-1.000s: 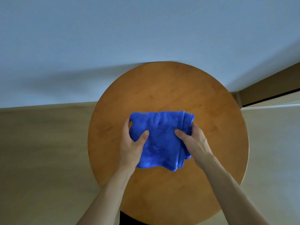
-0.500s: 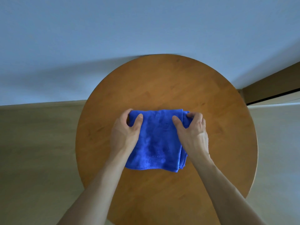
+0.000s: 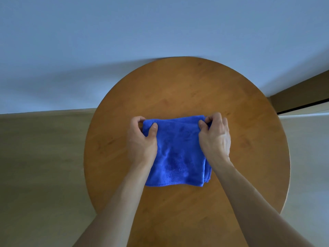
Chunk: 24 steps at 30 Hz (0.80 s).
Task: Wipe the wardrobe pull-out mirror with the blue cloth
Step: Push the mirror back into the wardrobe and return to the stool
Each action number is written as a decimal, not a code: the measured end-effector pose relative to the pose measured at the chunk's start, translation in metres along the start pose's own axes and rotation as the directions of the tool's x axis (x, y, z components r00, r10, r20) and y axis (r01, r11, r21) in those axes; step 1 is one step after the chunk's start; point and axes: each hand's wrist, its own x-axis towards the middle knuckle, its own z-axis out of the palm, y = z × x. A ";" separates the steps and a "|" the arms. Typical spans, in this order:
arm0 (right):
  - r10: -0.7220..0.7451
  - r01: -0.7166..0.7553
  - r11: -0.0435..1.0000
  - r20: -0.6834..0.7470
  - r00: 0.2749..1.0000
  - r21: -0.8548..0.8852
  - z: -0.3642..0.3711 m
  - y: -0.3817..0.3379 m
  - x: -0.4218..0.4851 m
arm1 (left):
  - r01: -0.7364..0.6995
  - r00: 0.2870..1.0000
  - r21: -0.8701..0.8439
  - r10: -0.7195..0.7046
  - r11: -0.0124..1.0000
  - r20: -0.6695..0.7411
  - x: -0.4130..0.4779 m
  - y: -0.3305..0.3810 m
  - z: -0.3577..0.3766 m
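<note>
Blue cloth [image 3: 178,154]: fuzzy microfibre, folded in layers, stitched hem along near edge, lying flat at the centre of the round wooden table [image 3: 178,86]. Left hand [image 3: 141,141] pinches the far-left corner, thumb on top, fingers curled under. Right hand [image 3: 214,138] pinches the far-right corner the same way. Pale wall [image 3: 124,32] behind the table, beige floor [image 3: 39,166] below.

Fuzzy, matt microfibre blue cloth [image 3: 178,150] on a smooth, satin-finished wooden table [image 3: 178,90]
</note>
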 end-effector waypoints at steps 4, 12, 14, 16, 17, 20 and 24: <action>-0.095 0.093 0.994 -0.049 0.994 -0.049 0.002 0.001 -0.001 | -0.233 0.968 0.234 0.248 0.944 -0.035 -0.010 0.000 0.003; -0.528 0.475 0.782 -0.022 0.849 -0.404 0.013 0.029 -0.059 | -0.498 0.845 0.610 0.503 0.616 0.182 -0.043 -0.031 0.007; -0.585 0.566 0.723 0.085 0.807 -0.397 0.022 0.036 -0.065 | -0.561 0.804 0.637 0.530 0.528 0.269 -0.045 -0.044 0.012; -0.594 0.596 0.679 0.158 0.789 -0.428 0.029 0.043 -0.060 | -0.561 0.804 0.670 0.512 0.487 0.301 -0.039 -0.055 0.013; -0.594 0.598 0.663 0.168 0.786 -0.450 0.029 0.046 -0.056 | -0.554 0.807 0.682 0.508 0.476 0.301 -0.035 -0.059 0.013; -0.553 0.540 0.694 0.129 0.823 -0.476 0.028 0.056 -0.046 | -0.572 0.790 0.686 0.529 0.450 0.311 -0.023 -0.067 0.012; -0.530 0.534 0.720 0.145 0.835 -0.443 0.026 0.059 -0.043 | -0.595 0.781 0.680 0.511 0.430 0.360 -0.017 -0.067 0.010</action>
